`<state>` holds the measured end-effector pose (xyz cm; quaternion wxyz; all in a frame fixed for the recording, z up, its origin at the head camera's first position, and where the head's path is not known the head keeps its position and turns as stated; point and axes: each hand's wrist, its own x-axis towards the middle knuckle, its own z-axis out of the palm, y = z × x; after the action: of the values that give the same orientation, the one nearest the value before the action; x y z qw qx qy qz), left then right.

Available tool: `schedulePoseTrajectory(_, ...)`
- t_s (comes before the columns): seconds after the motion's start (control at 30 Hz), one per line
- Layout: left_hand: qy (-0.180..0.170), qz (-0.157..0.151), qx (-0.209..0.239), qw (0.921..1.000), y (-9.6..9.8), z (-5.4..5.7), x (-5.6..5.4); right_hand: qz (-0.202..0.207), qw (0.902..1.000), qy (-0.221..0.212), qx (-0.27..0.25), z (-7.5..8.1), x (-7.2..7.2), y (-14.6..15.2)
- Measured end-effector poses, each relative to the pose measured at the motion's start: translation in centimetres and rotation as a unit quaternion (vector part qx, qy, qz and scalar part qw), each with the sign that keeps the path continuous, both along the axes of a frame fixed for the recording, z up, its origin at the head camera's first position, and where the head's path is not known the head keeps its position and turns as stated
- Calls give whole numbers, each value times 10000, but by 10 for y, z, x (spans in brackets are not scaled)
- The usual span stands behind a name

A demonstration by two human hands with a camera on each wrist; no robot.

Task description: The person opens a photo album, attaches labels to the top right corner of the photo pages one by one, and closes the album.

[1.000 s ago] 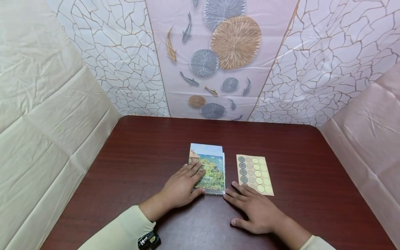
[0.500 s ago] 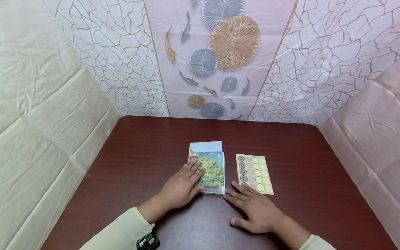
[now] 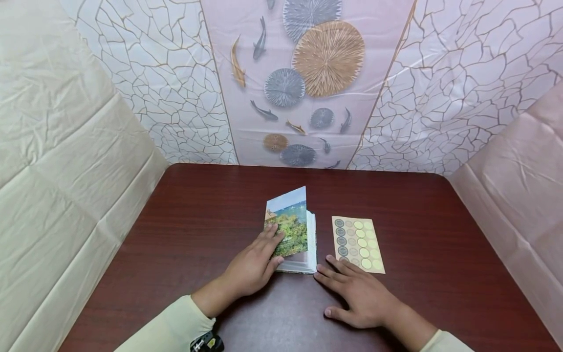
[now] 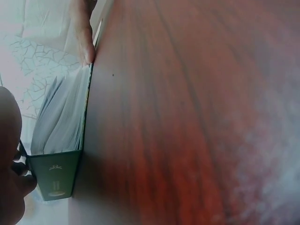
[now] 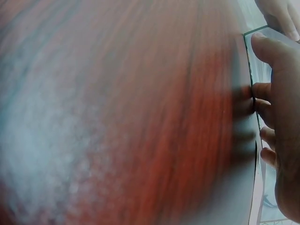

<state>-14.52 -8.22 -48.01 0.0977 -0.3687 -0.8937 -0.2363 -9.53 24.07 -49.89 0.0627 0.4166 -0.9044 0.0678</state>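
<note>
Cream sleeves [image 3: 167, 325] showed at near left and near right, with a small black device [image 3: 206, 342] at the left wrist. Glossy dark red wood formed the table [image 3: 211, 210] between them.

Right of the middle, the right hand [image 3: 365, 296] lay palm down, fingers spread, thumb well apart and pointing left. Its leftmost fingertips touched or nearly touched the near right corner of the album [image 3: 291, 227]; others overlapped the near left corner of the sticker sheet [image 3: 357, 244], hiding part of it.

Slightly farther off, the left hand [image 3: 247, 270] rested palm down on the left of the album's cover [image 3: 292, 215], fingers stretched out and only slightly parted, thumb apart by the cover's near edge; whether it reached under could not be told. That hand hid the near left of the printed landscape.

The album lay at the middle of the table, its cover tilted up along the right side and white pages [image 3: 311, 244] showing beneath. The left wrist view caught its green spine [image 4: 54, 176]. To the right, apart from it, the sheet lay flat, with rows of round dark, tan and yellow stickers [image 3: 362, 242].

Beyond the table's far edge hung a pink panel [image 3: 303, 112] with printed fish and discs, flanked by crack-patterned panels [image 3: 162, 63]. Plain pale cloths [image 3: 66, 161] walled the left and right.
</note>
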Motion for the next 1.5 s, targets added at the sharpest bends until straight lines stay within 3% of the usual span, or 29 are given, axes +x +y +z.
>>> schedulePoseTrajectory(0.2, -7, 36, 305, 9995, -2, 3, 3, -37, 10000, -30, 22, 1, 1, 0)
schedulePoseTrajectory(0.47, 286, 65, 751, 9967, -5, 8, 7, -41, 10000, -40, 42, 1, 2, -1)
schedulePoseTrajectory(0.63, 360, 426, 974, 9937, -9, 12, 12, -27, 10000, -40, 30, 3, 3, -1)
schedulePoseTrajectory(0.8, 685, 967, 1393, 9831, -11, 12, 14, -22, 10000, -17, 42, 3, 2, -1)
schedulePoseTrajectory(0.93, 919, 1100, 1667, 9755, -12, 9, 12, -13, 10000, -8, 16, 2, 2, -1)
schedulePoseTrajectory(1.23, 556, 1022, 2082, 9711, -16, 14, 12, 32, 10000, 22, -38, 3, 1, -2)
schedulePoseTrajectory(1.33, 187, 1188, 1576, 9801, -16, 18, 10, -7, 10000, -30, -32, 4, 1, -2)
schedulePoseTrajectory(1.43, -266, 1427, 565, 9878, -13, 19, 5, -53, 9999, -78, -47, 4, 0, -3)
schedulePoseTrajectory(1.5, -454, 1481, -15, 9879, -11, 17, 1, -49, 9999, -102, -78, 4, 0, -3)
